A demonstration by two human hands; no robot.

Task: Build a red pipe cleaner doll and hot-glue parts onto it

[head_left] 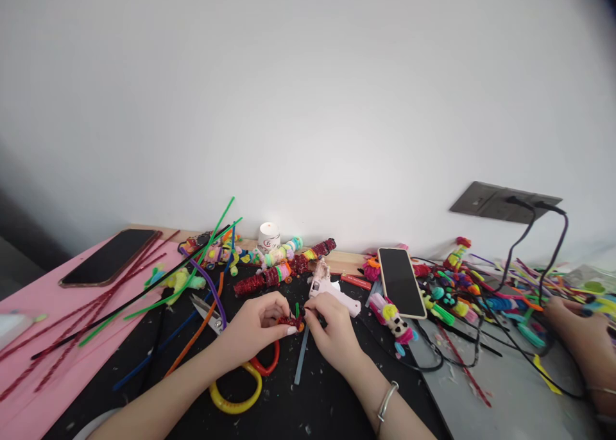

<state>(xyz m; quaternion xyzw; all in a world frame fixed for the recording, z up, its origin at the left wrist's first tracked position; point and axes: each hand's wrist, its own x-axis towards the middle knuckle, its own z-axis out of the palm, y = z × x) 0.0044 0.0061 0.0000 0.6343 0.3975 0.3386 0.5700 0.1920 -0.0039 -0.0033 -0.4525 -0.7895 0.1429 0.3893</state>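
My left hand (255,328) is closed around a small dark red tinsel pipe-cleaner piece (289,323), with bits of green and orange at its right end. The fingers of my right hand (334,331) pinch together right beside that end; something small and dark shows at the fingertips, too small to name. Just behind my right hand lies a pale pink glue gun (339,294). Yellow-and-red-handled scissors (235,389) rest partly under my left forearm and hand. A translucent glue stick (301,356) lies on the black mat (317,408) between my hands.
Finished pipe-cleaner rolls (260,278) and a paper cup (269,236) stand along the wall. Loose pipe cleaners (103,299) and a phone (113,257) lie left; another phone (403,283) leans right. Cords run from a wall socket (500,203). Another person's hand (577,331) is at far right.
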